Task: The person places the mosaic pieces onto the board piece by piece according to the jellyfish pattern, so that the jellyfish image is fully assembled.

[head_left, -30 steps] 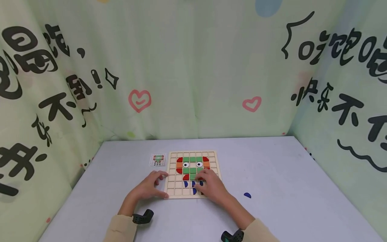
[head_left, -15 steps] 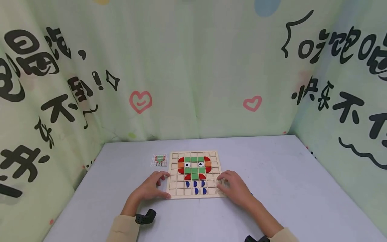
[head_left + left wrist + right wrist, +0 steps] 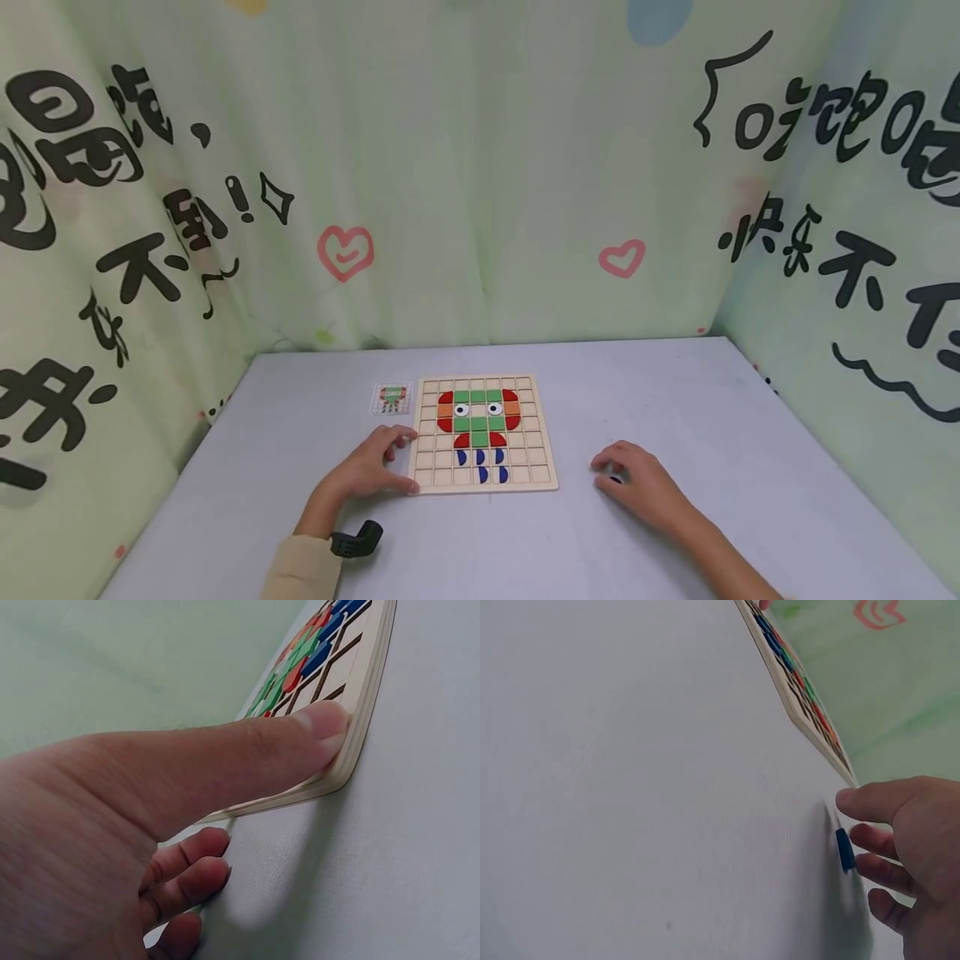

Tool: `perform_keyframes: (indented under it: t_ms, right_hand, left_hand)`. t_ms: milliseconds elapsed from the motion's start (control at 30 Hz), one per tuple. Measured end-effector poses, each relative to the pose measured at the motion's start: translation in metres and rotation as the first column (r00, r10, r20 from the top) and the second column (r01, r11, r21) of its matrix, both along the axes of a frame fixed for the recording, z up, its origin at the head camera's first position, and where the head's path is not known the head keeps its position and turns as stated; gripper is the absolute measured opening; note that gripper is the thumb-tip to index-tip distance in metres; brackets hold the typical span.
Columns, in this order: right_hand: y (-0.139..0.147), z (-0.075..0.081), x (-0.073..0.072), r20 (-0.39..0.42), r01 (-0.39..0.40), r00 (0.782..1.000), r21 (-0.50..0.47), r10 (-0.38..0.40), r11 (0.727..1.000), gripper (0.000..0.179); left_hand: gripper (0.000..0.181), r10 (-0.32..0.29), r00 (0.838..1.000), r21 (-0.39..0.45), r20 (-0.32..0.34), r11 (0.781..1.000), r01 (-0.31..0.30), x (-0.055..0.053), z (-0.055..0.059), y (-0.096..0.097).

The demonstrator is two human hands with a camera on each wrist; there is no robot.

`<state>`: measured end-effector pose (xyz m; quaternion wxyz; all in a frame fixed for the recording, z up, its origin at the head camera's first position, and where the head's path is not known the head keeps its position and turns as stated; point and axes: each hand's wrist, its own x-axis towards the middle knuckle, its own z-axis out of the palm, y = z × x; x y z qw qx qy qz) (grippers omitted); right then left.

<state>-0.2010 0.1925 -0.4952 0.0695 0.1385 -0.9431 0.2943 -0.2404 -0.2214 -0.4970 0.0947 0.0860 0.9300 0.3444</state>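
A wooden grid board (image 3: 540, 457) lies on the table, with red, green, orange and blue pieces and two eye pieces set in its squares. My left hand (image 3: 366, 463) rests at the board's left side. Its thumb (image 3: 262, 746) presses on the near corner, and the index finger touches the edge farther up. To the right of the board, my right hand (image 3: 643, 487) hovers low over a loose blue half-round piece (image 3: 844, 850). The thumb and fingers stand around this piece without a visible grip; in the head view the hand mostly covers it.
A small picture card (image 3: 392, 398) with a similar coloured figure lies left of the board's far corner. The white table (image 3: 675, 392) ends at a light green printed curtain (image 3: 480, 208) at the back and both sides.
My right hand has left the board's lower rows and moved right to the loose blue piece. A red piece and blue pieces it covered now show. The left hand stays in place.
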Motion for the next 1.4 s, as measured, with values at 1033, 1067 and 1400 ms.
perform_keyframes:
  t_ms: [1033,1067,1400]
  right_hand:
    - [-0.015,-0.001,-0.004,0.052,-0.102,0.992,-0.157,0.111,0.982,0.025]
    - [-0.015,-0.001,-0.004,0.048,-0.105,0.992,-0.152,0.114,0.983,0.026]
    - [-0.015,-0.003,-0.003,0.086,-0.029,0.996,-0.083,0.037,0.996,0.024]
  left_hand:
    - [0.075,-0.001,1.000,0.011,0.003,1.000,0.001,0.001,0.003,-0.002]
    - [0.075,0.000,1.000,0.012,0.003,1.000,0.000,0.001,0.002,-0.002]
    - [0.075,-0.013,1.000,0.019,-0.001,1.000,0.013,-0.001,0.002,0.000]
